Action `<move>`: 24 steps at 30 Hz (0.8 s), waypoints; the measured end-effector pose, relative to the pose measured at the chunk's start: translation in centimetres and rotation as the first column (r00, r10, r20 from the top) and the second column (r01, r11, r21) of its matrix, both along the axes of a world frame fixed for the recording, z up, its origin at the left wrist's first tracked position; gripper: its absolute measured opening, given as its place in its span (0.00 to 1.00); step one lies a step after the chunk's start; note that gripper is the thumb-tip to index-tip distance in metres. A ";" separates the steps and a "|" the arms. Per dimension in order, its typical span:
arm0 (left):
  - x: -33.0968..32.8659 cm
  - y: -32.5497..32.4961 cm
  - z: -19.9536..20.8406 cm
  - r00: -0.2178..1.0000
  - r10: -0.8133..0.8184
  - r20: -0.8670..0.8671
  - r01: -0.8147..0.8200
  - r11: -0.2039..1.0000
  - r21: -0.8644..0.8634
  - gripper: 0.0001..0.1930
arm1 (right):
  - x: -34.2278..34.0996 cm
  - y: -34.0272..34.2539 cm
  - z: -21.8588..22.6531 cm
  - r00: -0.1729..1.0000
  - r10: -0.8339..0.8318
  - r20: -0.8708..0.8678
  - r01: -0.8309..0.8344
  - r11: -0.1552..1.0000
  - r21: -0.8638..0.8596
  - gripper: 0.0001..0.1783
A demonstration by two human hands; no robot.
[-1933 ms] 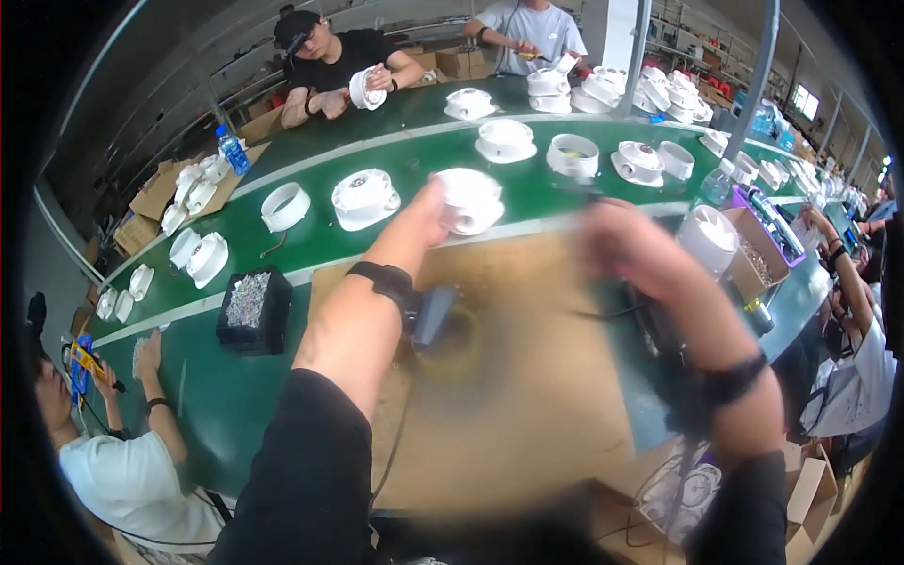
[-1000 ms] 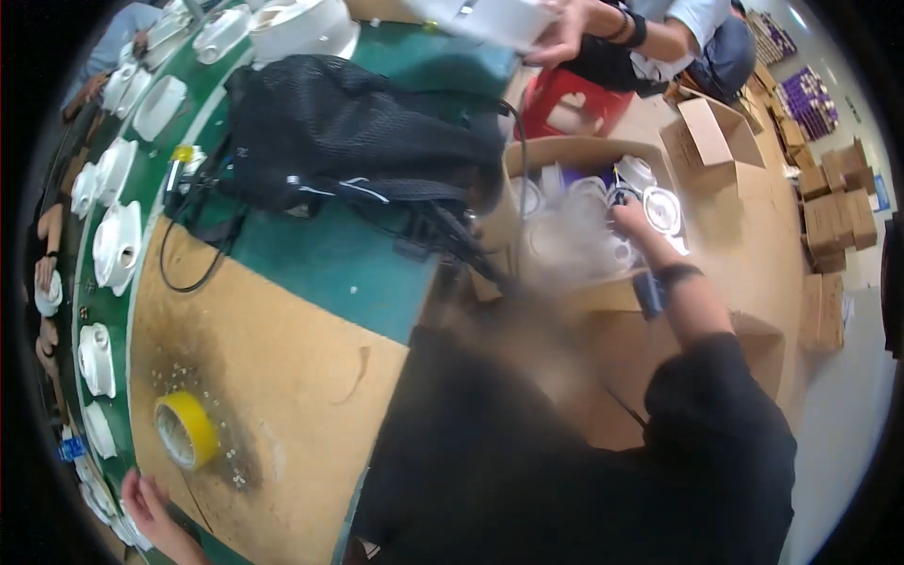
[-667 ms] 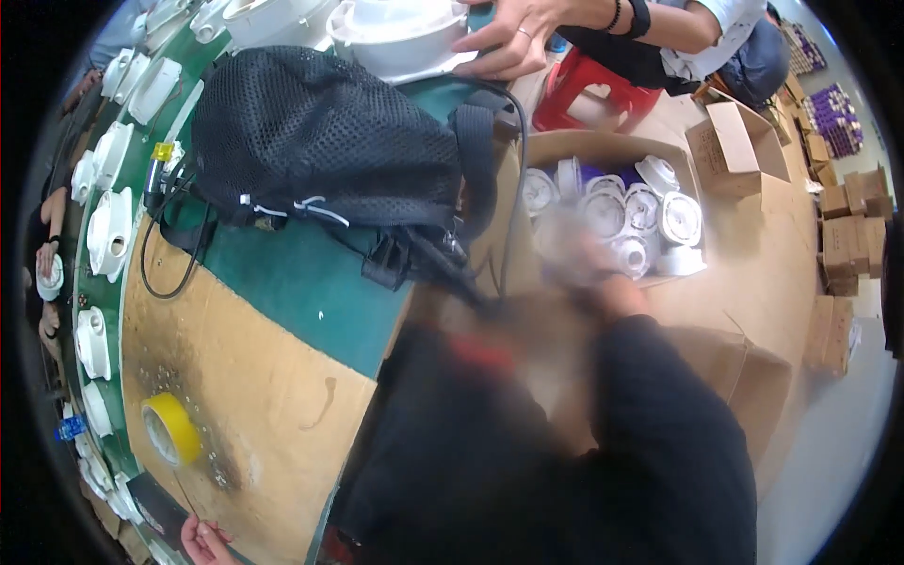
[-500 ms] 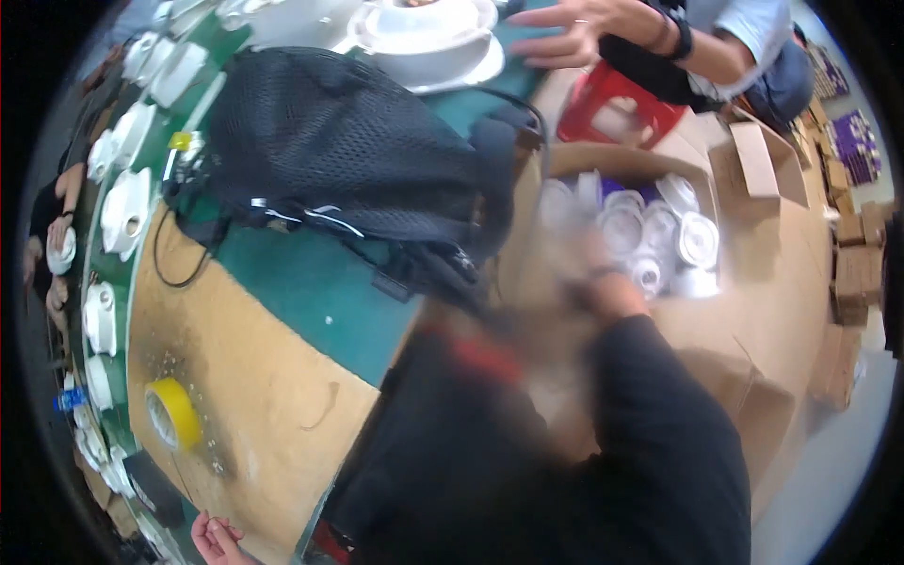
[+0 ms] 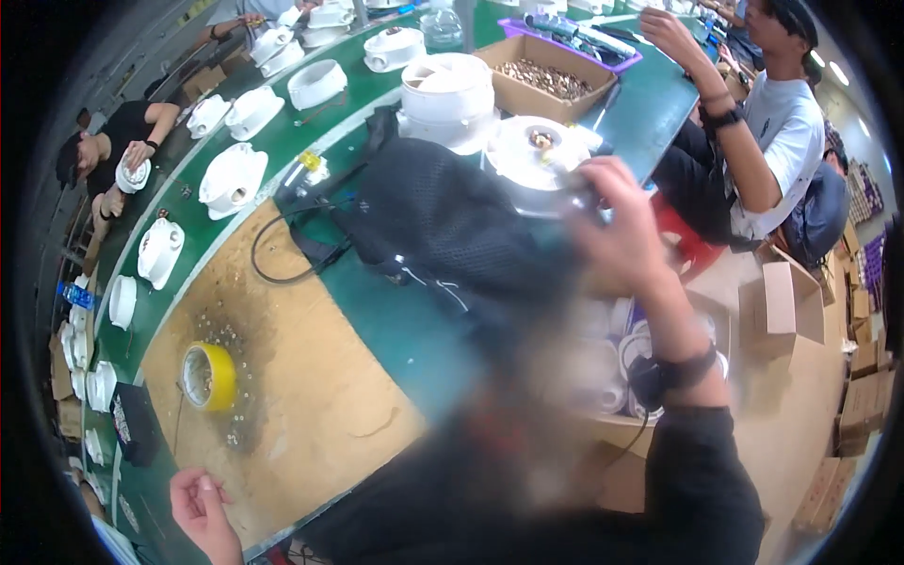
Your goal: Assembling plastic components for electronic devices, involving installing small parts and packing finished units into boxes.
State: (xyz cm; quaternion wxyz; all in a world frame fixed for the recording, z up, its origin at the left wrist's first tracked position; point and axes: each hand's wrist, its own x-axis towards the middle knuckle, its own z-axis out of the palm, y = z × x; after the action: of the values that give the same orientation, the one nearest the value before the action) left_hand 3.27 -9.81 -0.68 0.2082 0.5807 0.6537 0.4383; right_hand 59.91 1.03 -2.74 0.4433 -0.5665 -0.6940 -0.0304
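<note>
My right hand [image 5: 617, 221], with a dark band on its wrist, is raised beside a white round housing [image 5: 532, 160] with coppery parts on top. Its fingers are curled around something small and greyish, too blurred to name. Below that forearm sits a cardboard box of white round plastic parts [image 5: 636, 353]. At the lower left, my left hand [image 5: 201, 513] rests by the edge of a tan board [image 5: 311, 405]; its fingers are loosely bent and hold nothing visible. A roll of yellow tape [image 5: 209, 377] lies on the board, nearest to that hand. A black mesh bag [image 5: 443, 217] lies between my hands.
A carton of small brassy parts [image 5: 546, 80] stands behind the housing, by a purple tray [image 5: 612, 58]. White housings [image 5: 235, 179] line the green belt at left. One co-worker [image 5: 782, 141] sits at right, another [image 5: 122, 141] at far left. An open carton [image 5: 786, 301] stands at right.
My right hand has risen out of the box of white parts and moved up beside the white housing. The view has tilted up, showing more of the table. My left hand stays low at left.
</note>
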 end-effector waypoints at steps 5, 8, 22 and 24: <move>1.3 -0.8 -0.2 0.994 -0.061 0.093 0.064 0.998 -0.022 0.06 | -0.7 1.4 -0.6 0.963 -0.116 0.242 0.139 0.987 -0.081 0.15; 2.3 -1.6 0.1 0.988 -0.086 0.125 0.089 0.996 -0.014 0.06 | -1.2 1.6 -0.4 0.984 -0.141 0.107 0.152 0.983 -0.103 0.15; 11.9 3.1 3.1 -0.001 -0.156 0.988 0.735 0.669 0.107 0.42 | -18.9 -9.2 6.1 0.803 0.527 -0.278 -0.505 0.850 0.151 0.20; 12.5 3.6 5.7 0.087 -0.097 0.991 0.583 0.812 0.029 0.36 | -21.6 -9.9 5.9 0.712 0.626 -0.318 -0.692 0.702 -0.169 0.23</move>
State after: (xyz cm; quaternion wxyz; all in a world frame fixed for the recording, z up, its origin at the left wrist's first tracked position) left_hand 15.74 -6.24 5.04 0.7778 0.2525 0.2790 0.5034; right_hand 38.32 -8.90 3.12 0.4202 -0.3337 -0.7903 0.2959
